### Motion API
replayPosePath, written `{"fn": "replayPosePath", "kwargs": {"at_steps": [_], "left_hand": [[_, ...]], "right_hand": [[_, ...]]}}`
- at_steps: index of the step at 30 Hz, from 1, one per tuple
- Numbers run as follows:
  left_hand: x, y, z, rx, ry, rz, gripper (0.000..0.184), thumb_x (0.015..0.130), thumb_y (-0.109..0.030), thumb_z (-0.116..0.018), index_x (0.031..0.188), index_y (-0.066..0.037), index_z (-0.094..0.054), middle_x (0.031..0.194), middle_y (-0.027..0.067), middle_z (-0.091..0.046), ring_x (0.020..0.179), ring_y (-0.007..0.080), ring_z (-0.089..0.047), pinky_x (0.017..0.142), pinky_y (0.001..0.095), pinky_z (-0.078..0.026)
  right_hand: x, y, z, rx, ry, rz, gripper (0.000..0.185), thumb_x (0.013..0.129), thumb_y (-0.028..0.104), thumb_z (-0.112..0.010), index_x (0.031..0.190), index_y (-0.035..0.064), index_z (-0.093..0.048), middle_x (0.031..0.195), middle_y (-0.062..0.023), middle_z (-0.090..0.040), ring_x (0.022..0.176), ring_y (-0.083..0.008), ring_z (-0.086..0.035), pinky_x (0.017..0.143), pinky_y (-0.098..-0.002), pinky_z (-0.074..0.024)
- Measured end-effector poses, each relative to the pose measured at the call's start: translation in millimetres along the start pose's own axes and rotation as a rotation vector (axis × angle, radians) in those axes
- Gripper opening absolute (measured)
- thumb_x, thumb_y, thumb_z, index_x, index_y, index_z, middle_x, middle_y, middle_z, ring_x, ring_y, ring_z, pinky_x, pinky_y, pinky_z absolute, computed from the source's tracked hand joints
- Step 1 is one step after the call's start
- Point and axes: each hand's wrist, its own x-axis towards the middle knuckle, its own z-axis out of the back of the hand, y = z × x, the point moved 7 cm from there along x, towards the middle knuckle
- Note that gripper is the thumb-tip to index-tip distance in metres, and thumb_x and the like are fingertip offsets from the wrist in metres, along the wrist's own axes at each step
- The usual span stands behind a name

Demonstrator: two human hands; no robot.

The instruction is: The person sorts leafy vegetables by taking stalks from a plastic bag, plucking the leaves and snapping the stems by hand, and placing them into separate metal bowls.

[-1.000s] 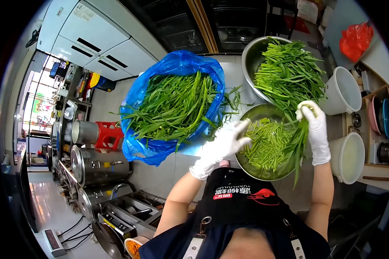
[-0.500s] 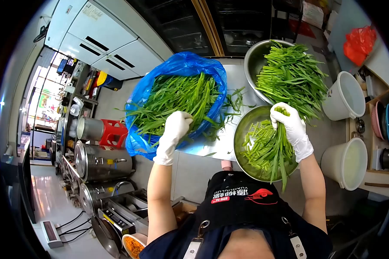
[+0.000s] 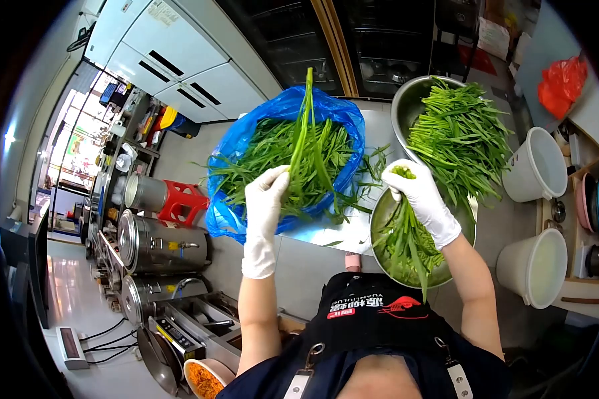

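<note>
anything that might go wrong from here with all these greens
Leaves of the bunch in the right hand hang past the rim of the lower bowl, so bits could drop outside.

The heaped greens overhang the upper bowl and might slide off if bumped.

Loose scraps beside the blue bag could get brushed off the table.

Left hand [image 3: 266, 194] and right hand [image 3: 419, 196] in white cuffed gloves [image 3: 259, 256], dark navy top [image 3: 256, 378], black apron [image 3: 379, 332], white lettering [image 3: 358, 302], red crayfish-shaped emblem [image 3: 406, 306], white straps [image 3: 299, 384], metal eyelets [image 3: 318, 348].
</note>
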Motion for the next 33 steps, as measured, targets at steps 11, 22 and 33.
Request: {"fn": "replayPosePath", "kwargs": {"at_steps": [11, 22, 33], "left_hand": [[-65.5, 0.3, -78.4, 0.566, -0.371, -0.947, 0.025, 0.077, 0.006, -0.07, 0.1, -0.005, -0.071, 0.081, 0.008, -0.061, 0.076, 0.0262, -0.057, 0.07, 0.0357, -0.045], [-74.8, 8.2, -106.0, 0.715, -0.062, -1.023, 0.035, 0.072, -0.005, -0.075, 0.106, -0.007, -0.068, 0.087, 0.0056, -0.061, 0.082, 0.0265, -0.058, 0.076, 0.0392, -0.044], [0.5, -89.4, -8.1, 0.67, -0.216, -1.065, 0.04, 0.08, 0.01, -0.064, 0.117, -0.006, -0.066, 0.109, 0.0144, -0.065, 0.101, 0.03, -0.062, 0.088, 0.0349, -0.049]], "right_hand": [[50.8, -22.7, -60.3, -0.081, -0.007, 0.028, 0.013, 0.087, 0.015, -0.068, 0.085, 0.0015, -0.067, 0.066, 0.0001, -0.06, 0.054, -0.0051, -0.051, 0.05, -0.0206, -0.041], [52.8, -49.4, -35.3, -0.077, 0.007, -0.06, 0.013, 0.086, 0.014, -0.068, 0.084, 0.0011, -0.067, 0.068, 0.0008, -0.06, 0.057, -0.0049, -0.05, 0.053, -0.0204, -0.04], [42.7, -13.9, -18.6, -0.586, 0.154, 0.145, 0.018, 0.079, 0.016, -0.069, 0.083, -0.0012, -0.066, 0.067, -0.0077, -0.062, 0.056, -0.0123, -0.055, 0.054, -0.0289, -0.0444]]}}
